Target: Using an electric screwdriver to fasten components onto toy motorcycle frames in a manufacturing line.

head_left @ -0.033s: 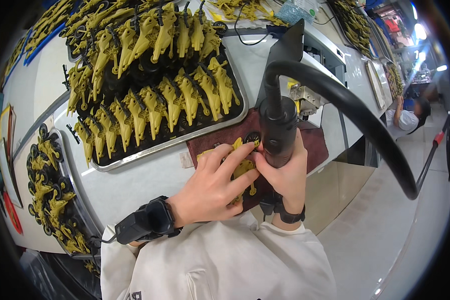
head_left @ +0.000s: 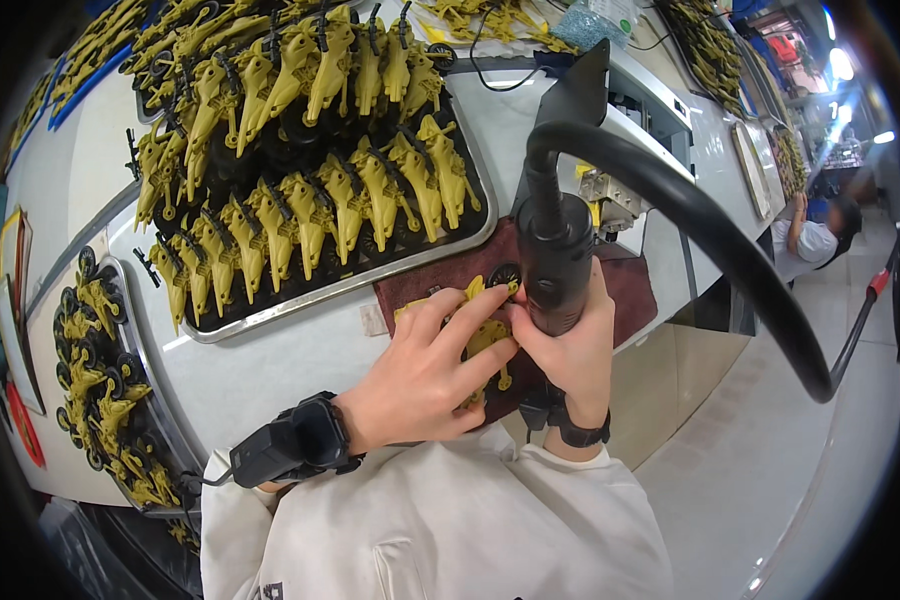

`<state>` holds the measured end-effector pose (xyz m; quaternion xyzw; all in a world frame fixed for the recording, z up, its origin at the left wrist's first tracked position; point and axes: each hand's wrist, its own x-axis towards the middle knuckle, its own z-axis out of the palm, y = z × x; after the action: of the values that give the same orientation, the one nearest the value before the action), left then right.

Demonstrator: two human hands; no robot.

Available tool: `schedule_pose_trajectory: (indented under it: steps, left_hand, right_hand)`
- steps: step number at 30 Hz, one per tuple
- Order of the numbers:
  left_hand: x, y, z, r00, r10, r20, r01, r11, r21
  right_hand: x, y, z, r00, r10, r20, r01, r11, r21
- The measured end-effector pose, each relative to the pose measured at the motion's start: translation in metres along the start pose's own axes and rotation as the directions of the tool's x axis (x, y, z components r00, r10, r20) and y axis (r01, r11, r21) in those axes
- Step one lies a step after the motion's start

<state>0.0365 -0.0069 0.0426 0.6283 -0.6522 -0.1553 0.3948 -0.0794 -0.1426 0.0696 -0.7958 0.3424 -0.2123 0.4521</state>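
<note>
Near table edge [head_left: 675,295], right hand [head_left: 582,350]

A free lane ran across the tabletop [head_left: 260,385] left of the hands [head_left: 420,380], between the large tray [head_left: 310,298] on the far side and the smaller tray [head_left: 138,330] at left. Standing yellow model bikes [head_left: 300,225] raised a barrier over the large tray. The black cylindrical tool [head_left: 558,262] and its arching hose [head_left: 692,212] obstructed access from far and right.
</note>
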Motion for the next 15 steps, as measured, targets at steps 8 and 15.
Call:
schedule_pose_trajectory:
  steps: [8, 15]
  left_hand:
    - [-0.0048, -0.0016, 0.0056, 0.997, 0.055, -0.057, -0.051, 0.996, 0.07]
    - [-0.0021, -0.0023, 0.0102, 0.998, 0.031, -0.053, -0.022, 0.987, 0.157]
  right_hand:
    - [0.0013, 0.0017, 0.0022, 0.997, -0.076, -0.02, 0.074, 0.992, -0.106]
    - [0.005, 0.0109, -0.0037, 0.991, -0.131, 0.026, 0.134, 0.975, -0.175]
